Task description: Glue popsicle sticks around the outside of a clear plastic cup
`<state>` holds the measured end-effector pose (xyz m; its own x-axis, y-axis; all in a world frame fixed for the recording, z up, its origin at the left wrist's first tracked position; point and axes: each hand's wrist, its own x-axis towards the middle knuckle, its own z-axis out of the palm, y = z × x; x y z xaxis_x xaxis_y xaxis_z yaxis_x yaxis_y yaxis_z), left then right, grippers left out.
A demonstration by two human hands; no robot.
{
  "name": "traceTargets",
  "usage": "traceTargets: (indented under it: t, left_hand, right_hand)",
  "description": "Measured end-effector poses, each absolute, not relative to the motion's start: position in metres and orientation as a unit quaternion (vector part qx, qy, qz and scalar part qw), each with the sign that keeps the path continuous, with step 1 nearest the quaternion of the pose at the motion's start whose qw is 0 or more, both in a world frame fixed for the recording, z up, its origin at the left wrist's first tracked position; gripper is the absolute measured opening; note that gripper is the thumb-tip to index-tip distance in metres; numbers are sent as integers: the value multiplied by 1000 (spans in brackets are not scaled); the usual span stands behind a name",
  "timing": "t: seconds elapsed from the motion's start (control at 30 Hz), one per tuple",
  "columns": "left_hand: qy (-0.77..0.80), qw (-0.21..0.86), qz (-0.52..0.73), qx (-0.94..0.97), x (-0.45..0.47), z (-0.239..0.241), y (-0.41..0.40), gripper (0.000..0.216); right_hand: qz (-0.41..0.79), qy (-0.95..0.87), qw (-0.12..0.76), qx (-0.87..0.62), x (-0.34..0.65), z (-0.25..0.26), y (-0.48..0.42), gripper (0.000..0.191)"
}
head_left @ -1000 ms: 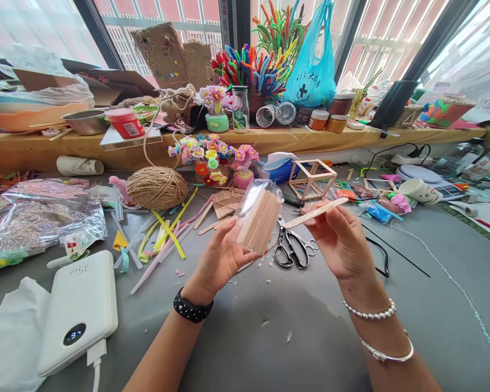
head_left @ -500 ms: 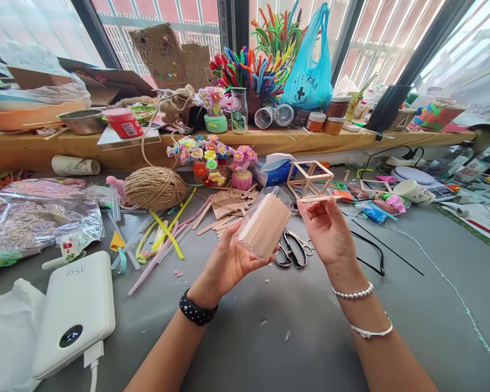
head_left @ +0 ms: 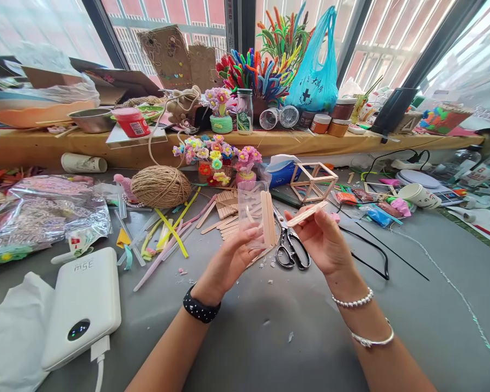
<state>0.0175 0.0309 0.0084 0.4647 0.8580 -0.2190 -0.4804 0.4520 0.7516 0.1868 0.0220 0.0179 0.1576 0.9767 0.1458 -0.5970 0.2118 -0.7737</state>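
Observation:
My left hand [head_left: 228, 258] is closed on a clear plastic packet [head_left: 256, 215] holding wooden craft sticks, held upright above the grey table [head_left: 269, 337]. My right hand [head_left: 326, 242] pinches a single wooden craft stick [head_left: 308, 213], which points up and to the right. Black-handled scissors [head_left: 289, 245] lie on the table between and just beyond the two hands. More loose wooden sticks [head_left: 224, 209] lie in a pile behind the packet. A cube frame of wooden sticks [head_left: 313, 181] stands further back.
A ball of jute twine [head_left: 160, 186], pipe cleaners [head_left: 169, 231] and a white power bank [head_left: 84, 305] lie to the left. Small flower pots [head_left: 216, 158], a paper cup [head_left: 420, 195] and black wire [head_left: 371, 250] lie beyond and right. A cluttered wooden shelf [head_left: 269, 142] runs along the back.
The packet has turned upright in my left hand and now shows fewer sticks. My right hand has dropped a little, still holding one stick.

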Motion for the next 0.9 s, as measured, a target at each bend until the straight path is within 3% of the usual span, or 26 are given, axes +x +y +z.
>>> traceTargets:
  t: [0.27,0.57,0.9]
  left_hand:
    - [324,776,435,322,20,12,28,46]
    - [361,740,456,338,22,10,27,41]
    - [282,814,438,257,20,8,30,22]
  right_hand:
    - [561,-334,692,-307,186,22,19,20]
    - [501,-390,684,-361,190,28,15,21]
    - [530,-377,684,-330,189,28,14,20]
